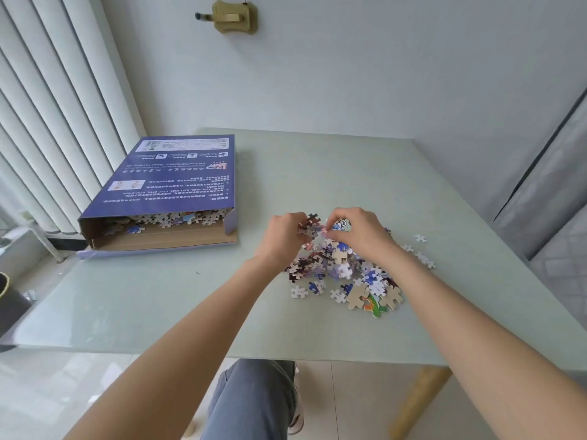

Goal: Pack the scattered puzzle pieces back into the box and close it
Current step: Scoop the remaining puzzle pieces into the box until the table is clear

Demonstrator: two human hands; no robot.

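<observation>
Both hands are at the far edge of the heap of puzzle pieces (346,268) on the tabletop (178,306), so the step in hand looks like gathering a handful. The left hand (282,236) has its fingers curled round a small clump of pieces at the top of the heap, and the right hand (359,233), just beside it, curls over the heap and pinches pieces too. A few stray pieces (421,249) lie off to the right of the right hand. The box (168,182) lies well to the left of the left hand, its open end facing the person, with pieces already inside. Next, I judge, the handful must be lifted whole, carried left and slid into that open end without spilling; closing comes much later.
</observation>
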